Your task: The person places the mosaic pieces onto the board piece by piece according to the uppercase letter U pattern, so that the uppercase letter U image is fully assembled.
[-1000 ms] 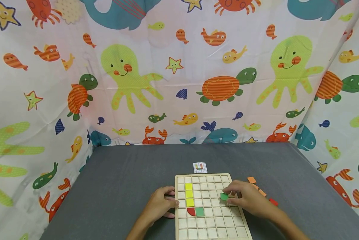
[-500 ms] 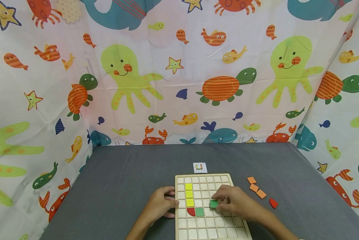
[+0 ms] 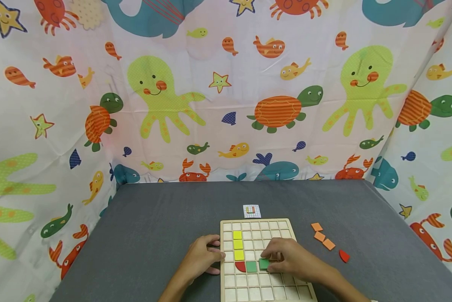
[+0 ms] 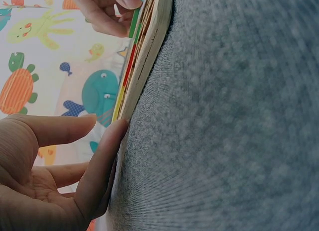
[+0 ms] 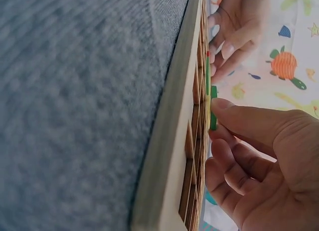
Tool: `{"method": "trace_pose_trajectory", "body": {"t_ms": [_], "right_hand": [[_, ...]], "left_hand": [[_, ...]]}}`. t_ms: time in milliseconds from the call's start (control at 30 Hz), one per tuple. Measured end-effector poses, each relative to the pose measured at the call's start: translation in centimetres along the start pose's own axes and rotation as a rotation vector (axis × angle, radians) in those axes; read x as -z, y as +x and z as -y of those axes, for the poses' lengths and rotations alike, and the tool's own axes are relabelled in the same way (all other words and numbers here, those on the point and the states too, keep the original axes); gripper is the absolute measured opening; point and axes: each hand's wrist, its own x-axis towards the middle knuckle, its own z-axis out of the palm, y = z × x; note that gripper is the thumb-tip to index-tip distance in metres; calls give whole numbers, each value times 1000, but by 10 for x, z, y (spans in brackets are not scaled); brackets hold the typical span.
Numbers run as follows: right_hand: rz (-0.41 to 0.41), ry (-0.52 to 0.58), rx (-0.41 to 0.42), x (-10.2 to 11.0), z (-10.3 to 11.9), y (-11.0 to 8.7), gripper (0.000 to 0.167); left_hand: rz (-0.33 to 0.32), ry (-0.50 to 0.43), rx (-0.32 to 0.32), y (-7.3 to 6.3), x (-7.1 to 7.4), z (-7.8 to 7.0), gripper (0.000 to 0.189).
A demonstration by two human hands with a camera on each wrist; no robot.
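A wooden grid board (image 3: 248,281) lies on the dark cloth. In its cells sit several yellow square tiles (image 3: 238,244) in a column, a red quarter-round tile (image 3: 240,266) below them and a green square tile (image 3: 251,266) beside that. My right hand (image 3: 291,258) pinches a second green tile (image 3: 263,264) between thumb and fingers, right at the cell to the right of the first green one. In the right wrist view this green tile (image 5: 214,107) stands close over the grid's ribs. My left hand (image 3: 201,258) rests against the board's left edge, its fingers loosely extended and touching the rim.
Orange square tiles (image 3: 319,236) and a red quarter-round tile (image 3: 344,256) lie loose on the cloth to the right of the board. A small printed pattern card (image 3: 252,211) lies behind the board. A curtain with sea animals (image 3: 218,105) hangs around the table.
My right hand has carried the green tile leftward and toward me, from the board's right side to beside the placed green tile. My left hand has stayed at the board's edge.
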Motion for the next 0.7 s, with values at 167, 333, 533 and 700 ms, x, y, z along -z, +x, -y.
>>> {"method": "trace_pose_trajectory", "body": {"t_ms": [167, 333, 533, 700], "right_hand": [[10, -36, 17, -1, 3, 3, 20], [17, -41, 1, -2, 4, 4, 20], [17, -48, -5, -3, 4, 6, 20], [10, -66, 8, -4, 3, 6, 21]], "left_hand": [[4, -2, -11, 0, 0, 1, 62], [7, -3, -8, 0, 1, 1, 63], [6, 4, -2, 1, 0, 0, 62], [6, 6, 6, 1, 0, 0, 62]]}}
